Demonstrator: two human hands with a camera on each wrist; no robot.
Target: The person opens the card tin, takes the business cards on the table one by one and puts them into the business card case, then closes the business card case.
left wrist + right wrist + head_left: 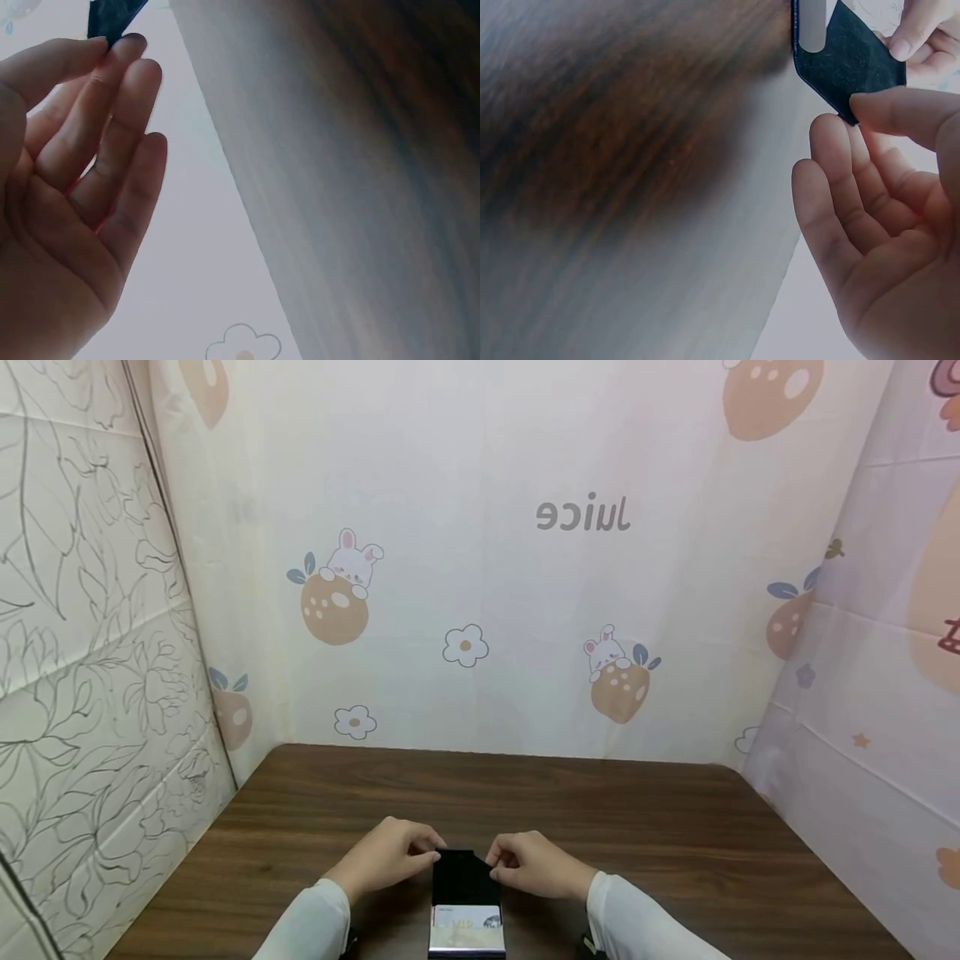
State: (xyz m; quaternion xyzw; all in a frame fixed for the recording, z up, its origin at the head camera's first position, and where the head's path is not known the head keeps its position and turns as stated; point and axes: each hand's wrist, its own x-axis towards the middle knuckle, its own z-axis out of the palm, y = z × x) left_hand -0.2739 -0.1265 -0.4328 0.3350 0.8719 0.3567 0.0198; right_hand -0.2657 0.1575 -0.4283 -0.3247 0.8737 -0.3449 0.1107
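Observation:
A black card holder (459, 881) stands at the near middle of the table with its flap raised. A pale card (467, 928) marked "VIP" shows in its lower part. My left hand (392, 858) pinches the flap's left corner between thumb and forefinger; in the left wrist view only a dark tip of the flap (109, 19) shows there. On the other side my right hand (538, 863) pinches the flap's right corner. The right wrist view shows the dark inside of the flap (855, 64), with the right thumb lying on its slanted corner and the other fingers behind.
The dark wood-grain table (495, 785) has rounded far corners. Behind it hangs a pale printed curtain (480, 568) with fruit, rabbits and flowers. A line-drawn floral curtain (82, 610) hangs at the left, another printed curtain (862, 693) at the right.

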